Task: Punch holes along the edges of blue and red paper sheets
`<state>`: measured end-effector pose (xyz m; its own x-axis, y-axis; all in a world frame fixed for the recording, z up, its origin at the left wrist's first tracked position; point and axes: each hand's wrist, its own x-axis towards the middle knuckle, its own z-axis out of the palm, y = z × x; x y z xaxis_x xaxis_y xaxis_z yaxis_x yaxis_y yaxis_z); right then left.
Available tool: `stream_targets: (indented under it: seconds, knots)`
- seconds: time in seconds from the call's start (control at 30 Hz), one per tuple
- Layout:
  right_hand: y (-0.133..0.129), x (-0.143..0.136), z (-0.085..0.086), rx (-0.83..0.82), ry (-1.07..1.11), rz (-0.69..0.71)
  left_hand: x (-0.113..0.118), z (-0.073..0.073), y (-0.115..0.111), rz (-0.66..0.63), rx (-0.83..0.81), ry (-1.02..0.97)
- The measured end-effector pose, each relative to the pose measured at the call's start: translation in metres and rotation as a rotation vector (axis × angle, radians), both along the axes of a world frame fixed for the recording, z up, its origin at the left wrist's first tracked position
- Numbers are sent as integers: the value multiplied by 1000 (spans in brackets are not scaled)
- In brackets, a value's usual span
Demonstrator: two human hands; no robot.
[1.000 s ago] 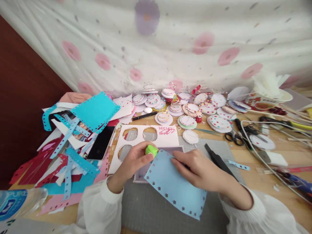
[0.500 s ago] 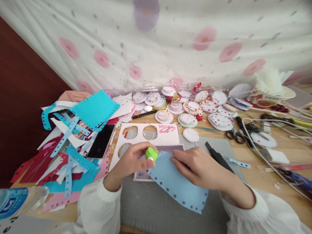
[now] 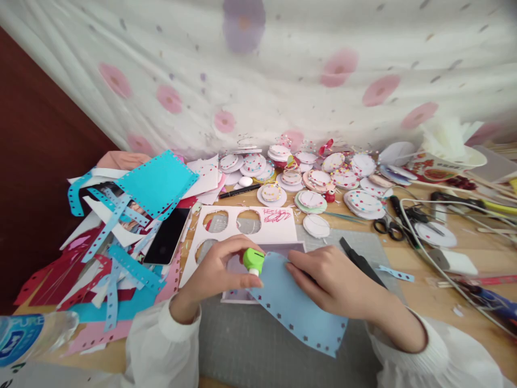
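A small green paper punch point(image 3: 253, 260) is held between the thumb and fingers of my left hand point(image 3: 220, 269), at the upper left edge of a light blue sheet point(image 3: 301, 304). My right hand point(image 3: 331, 277) pinches the same sheet by its top part. Small flower-shaped holes run along the sheet's lower edge. Beneath both hands lies a shallow white box point(image 3: 242, 300), partly covered by the sheet and my left hand. The box rests on a grey cutting mat point(image 3: 242, 345).
Paper scraps and a bright blue sheet point(image 3: 157, 183) pile up at the left, beside a phone point(image 3: 167, 237) and a bottle point(image 3: 36, 334). Decorated paper discs point(image 3: 365, 202) line the back. Scissors point(image 3: 388, 228), a cable and tools lie right; a black-handled tool point(image 3: 361, 261) is near my right hand.
The green punch has turned slightly in my left hand and moved a little right and down, with my thumb shifted along. My right hand and the sheet have barely moved.
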<state>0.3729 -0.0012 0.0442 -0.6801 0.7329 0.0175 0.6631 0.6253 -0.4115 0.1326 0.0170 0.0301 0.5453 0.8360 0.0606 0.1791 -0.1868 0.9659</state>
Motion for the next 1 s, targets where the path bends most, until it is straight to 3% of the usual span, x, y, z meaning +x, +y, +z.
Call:
stream_targets:
  seconds: [0.23,0.37,0.47,0.7,0.83,1.0]
  knots:
    - [0,-2,-3,-13,5,55,4,0,-2,18,3,91]
    - [-2,-3,-3,-98,30,24,9,0,-6,65,-119,55]
    - [1,-4,-2,-269,159,-29,12,0,-7,110,-361,-57]
    - [10,-3,-6,-907,519,-163,16,8,-3,83,-901,-205]
    - [10,-2,-12,-1036,560,-226,13,13,0,105,-1009,-217]
    - [8,-2,-11,-1049,571,-226,10,15,0,55,-1025,-228]
